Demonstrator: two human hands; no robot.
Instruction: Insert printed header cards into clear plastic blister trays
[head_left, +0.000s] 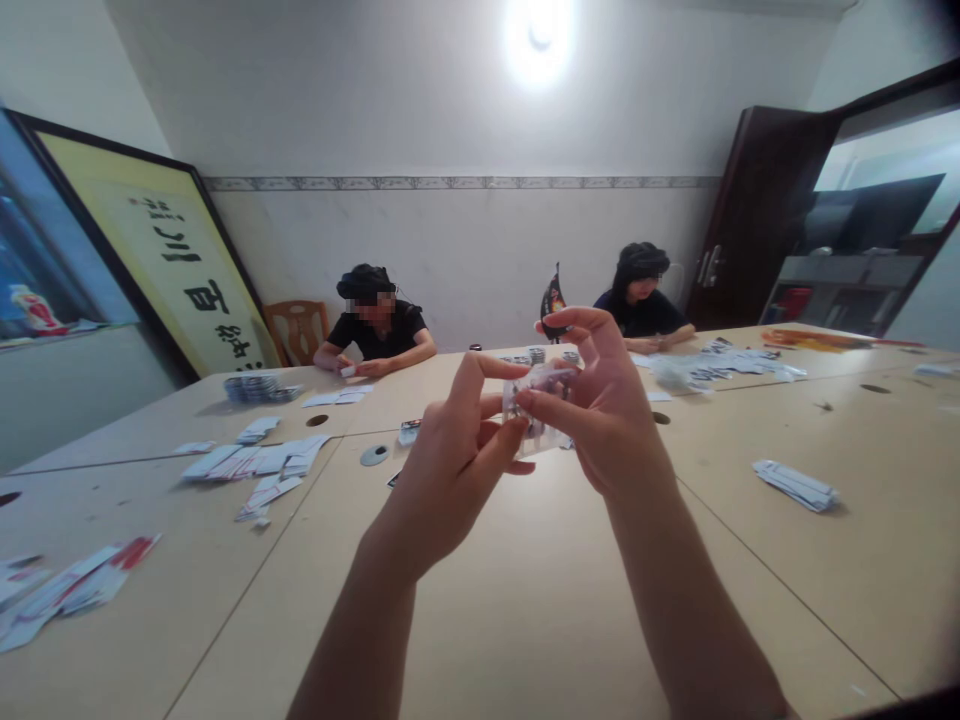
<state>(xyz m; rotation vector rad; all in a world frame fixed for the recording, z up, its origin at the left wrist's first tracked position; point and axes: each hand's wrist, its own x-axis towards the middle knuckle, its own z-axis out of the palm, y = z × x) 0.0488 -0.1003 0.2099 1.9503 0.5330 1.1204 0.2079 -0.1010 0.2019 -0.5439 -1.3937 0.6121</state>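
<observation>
A small clear plastic packet (546, 410) with dark and pinkish marks is held up over the table in front of me. My left hand (472, 450) pinches its left side, with the thumb across the front. On the right side, my right hand (600, 410) grips the packet, its thumb lying over the front and its index finger curled above the top edge. What exactly is inside the packet is too small to tell.
Paper strips (259, 460) and a stack of packets (251, 388) lie left on the table (510, 620). Another bundle (796, 485) and a spread pile (739, 365) are right. Two people (386, 330) (645, 300) sit opposite; a small black flag (553, 300) stands between them.
</observation>
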